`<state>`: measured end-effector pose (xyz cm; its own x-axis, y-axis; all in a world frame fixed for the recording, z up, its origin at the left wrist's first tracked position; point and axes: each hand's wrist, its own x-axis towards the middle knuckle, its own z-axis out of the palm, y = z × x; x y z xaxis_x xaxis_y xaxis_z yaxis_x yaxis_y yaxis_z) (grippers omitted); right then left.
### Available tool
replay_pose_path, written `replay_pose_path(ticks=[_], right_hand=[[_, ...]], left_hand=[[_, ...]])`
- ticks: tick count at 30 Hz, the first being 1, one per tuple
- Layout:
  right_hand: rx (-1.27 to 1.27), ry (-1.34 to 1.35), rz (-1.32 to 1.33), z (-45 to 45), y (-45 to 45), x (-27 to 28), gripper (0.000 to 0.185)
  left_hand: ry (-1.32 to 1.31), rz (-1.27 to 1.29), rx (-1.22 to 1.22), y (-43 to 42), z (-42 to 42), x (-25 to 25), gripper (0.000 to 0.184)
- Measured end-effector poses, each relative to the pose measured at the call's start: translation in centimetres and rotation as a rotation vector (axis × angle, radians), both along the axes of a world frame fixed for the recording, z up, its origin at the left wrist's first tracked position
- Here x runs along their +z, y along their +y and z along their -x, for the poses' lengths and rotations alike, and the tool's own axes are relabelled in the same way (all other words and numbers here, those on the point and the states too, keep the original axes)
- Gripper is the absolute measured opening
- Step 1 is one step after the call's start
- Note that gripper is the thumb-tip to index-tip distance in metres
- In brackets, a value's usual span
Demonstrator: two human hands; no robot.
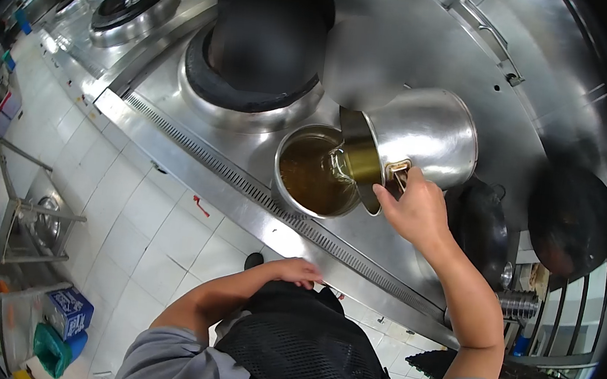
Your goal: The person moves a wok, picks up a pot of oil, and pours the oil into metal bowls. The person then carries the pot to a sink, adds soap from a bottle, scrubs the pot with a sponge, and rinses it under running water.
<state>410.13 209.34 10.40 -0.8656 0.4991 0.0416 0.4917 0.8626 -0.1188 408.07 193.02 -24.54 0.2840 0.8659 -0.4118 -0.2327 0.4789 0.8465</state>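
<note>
Currently, in the head view, pouring is in hand: the right hand (419, 210) grips the side handle (398, 168) of a tilted steel pot (431, 133), discharging yellowish liquid (312, 176) into an upright pot (280, 191) on the counter (238, 146). The left hand (298, 270) (grip cannot be told) lies near the counter's edge. The next move probably calls for a controlled tilt. Lettering on the blue box (68, 313) is illegible.

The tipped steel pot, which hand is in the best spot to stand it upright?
Probably the right hand: it grips the side handle of the tipped steel pot. The left hand is down near the edge of the steel counter, away from the pot.
</note>
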Motion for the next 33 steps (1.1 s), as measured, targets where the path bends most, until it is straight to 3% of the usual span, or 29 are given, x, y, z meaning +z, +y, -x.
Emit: replay_pose_path(ticks=[2, 6, 12, 14, 16, 19, 23, 28, 30, 33], right_hand=[[0.054, 0.002, -0.021, 0.0, -0.4, -0.5, 0.044], [0.188, 0.011, -0.108, -0.3, -0.7, -2.2, 0.042], [0.358, 0.088, -0.146, -0.9, -0.8, -4.6, 0.04], [0.389, 0.121, -0.14, -1.2, -0.8, -5.2, 0.04], [0.402, 0.153, -0.132, -1.5, -0.7, -6.1, 0.039], [0.391, 0.198, -0.13, -2.0, -0.7, -6.9, 0.04], [0.328, 0.192, -0.128, -1.9, -0.9, -6.7, 0.041], [0.287, 0.207, -0.156, -1.5, -2.0, -7.0, 0.046], [0.232, 0.234, -0.171, -1.5, -2.3, -8.6, 0.053], [0.125, 0.22, -0.234, -1.2, -4.6, -8.9, 0.063]], left_hand=[[0.091, 0.097, -0.141, -3.9, 0.9, 0.9, 0.057], [-0.039, 0.195, 0.181, -12.8, 1.1, -2.1, 0.058], [0.285, 0.44, 0.401, -24.9, -6.6, -7.0, 0.059], [0.223, 0.478, 0.643, -27.6, -11.7, -8.0, 0.064], [0.076, 0.633, 0.88, -29.1, -15.4, -5.2, 0.063], [0.098, 0.613, 1.089, -32.5, -19.3, -5.4, 0.061], [0.211, 0.659, 1.177, -38.0, -21.8, -8.2, 0.059], [0.095, 0.977, 1.453, -43.8, -23.0, -10.3, 0.044], [0.059, 0.989, 1.551, -46.7, -24.0, -12.4, 0.039], [0.102, 0.959, 1.446, -51.5, -23.7, -14.5, 0.041]])
